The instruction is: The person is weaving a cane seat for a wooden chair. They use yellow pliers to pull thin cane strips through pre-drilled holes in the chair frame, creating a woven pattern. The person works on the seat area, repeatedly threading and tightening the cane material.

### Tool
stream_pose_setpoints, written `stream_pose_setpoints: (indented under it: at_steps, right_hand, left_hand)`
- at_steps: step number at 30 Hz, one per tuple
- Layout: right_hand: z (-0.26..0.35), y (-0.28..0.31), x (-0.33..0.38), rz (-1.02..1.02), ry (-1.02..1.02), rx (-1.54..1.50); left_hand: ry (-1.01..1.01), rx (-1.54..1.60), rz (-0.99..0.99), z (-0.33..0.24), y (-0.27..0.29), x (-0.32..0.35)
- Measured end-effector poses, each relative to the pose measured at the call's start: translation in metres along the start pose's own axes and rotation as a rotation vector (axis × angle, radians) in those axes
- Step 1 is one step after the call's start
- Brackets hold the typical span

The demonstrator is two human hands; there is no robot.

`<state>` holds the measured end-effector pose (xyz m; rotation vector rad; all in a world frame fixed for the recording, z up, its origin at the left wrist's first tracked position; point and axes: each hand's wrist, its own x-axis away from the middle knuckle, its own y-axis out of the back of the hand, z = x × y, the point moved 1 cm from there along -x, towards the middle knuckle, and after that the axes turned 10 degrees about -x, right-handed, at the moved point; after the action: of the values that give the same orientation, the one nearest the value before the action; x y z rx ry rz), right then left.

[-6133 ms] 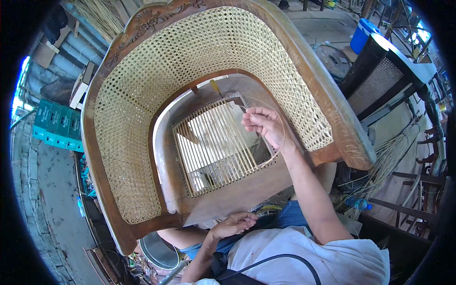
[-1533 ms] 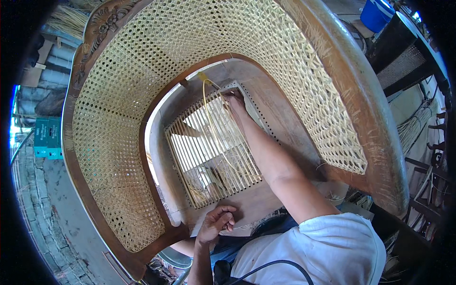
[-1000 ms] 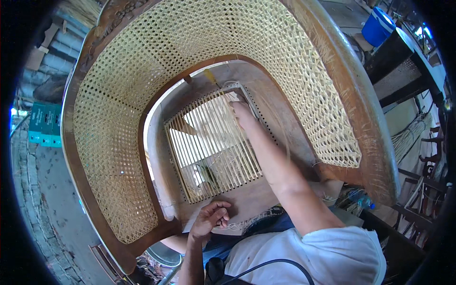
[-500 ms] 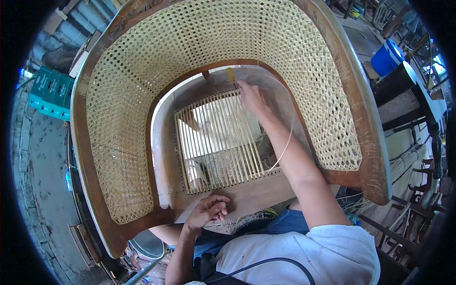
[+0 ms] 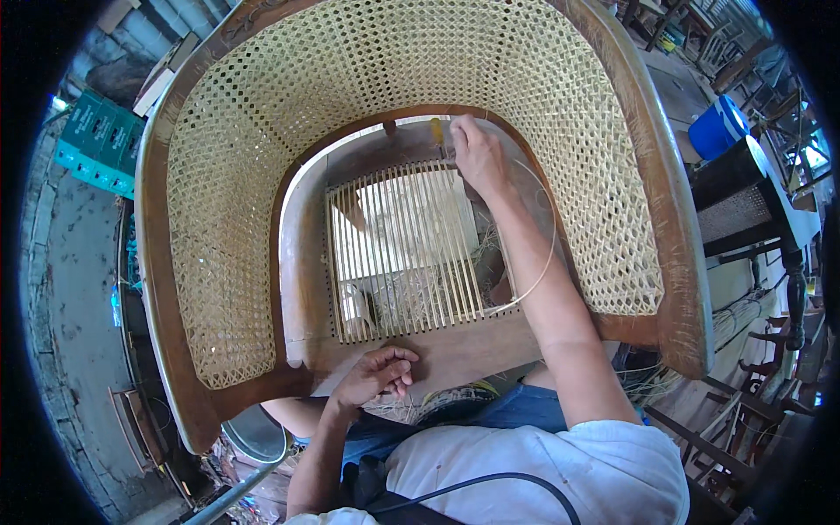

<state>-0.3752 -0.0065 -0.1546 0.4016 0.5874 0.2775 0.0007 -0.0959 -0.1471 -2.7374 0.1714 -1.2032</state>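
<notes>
A wooden armchair frame (image 5: 302,354) with a woven cane back (image 5: 420,52) stands before me. Parallel cane strands (image 5: 402,249) run front to back across its open seat. My right hand (image 5: 479,156) is at the rear seat rail, fingers closed around what looks like the end of a loose cane strand (image 5: 553,229). That strand rises from the front rail and loops over my right forearm; its end is hidden by the hand. Just left of the hand, a yellow-handled tool (image 5: 437,133) stands upright at the rail's holes. My left hand (image 5: 381,376) rests at the front rail, loosely curled, with nothing visible in it.
Another dark chair (image 5: 744,206) and a blue bucket (image 5: 717,129) are at the right. Green crates (image 5: 101,144) stand at the left. A metal basin (image 5: 255,436) sits low beside my left arm. Bundled cane (image 5: 744,302) lies at the far right.
My right hand has moved up and slightly right, away from the yellow-handled tool. The loose strand's loop has shifted right and now bows wider. My left hand stays at the front rail.
</notes>
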Motion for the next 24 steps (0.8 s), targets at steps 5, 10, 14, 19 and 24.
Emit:
stream_pose_setpoints:
  at_steps: [5,10,14,19,24]
  right_hand:
    - [0.041,0.024,-0.006,-0.075,0.161,0.023]
    - [0.072,0.043,-0.005,-0.194,0.293,-0.035]
    - [0.094,0.057,-0.007,-0.236,0.245,-0.311]
    - [0.099,0.055,0.010,-0.226,0.387,-0.218]
    - [0.100,0.056,0.118,-0.097,0.356,-0.242]
  left_hand:
    - [-0.065,-0.082,0.017,-0.001,-0.002,0.000]
    - [-0.193,-0.140,0.022,-0.036,-0.008,-0.007]
    - [-0.337,-0.157,-0.085,-0.095,-0.001,-0.032]
    - [-0.455,0.271,-0.082,-0.168,0.008,-0.091]
    - [-0.384,0.401,-0.097,-0.156,-0.011,-0.142]
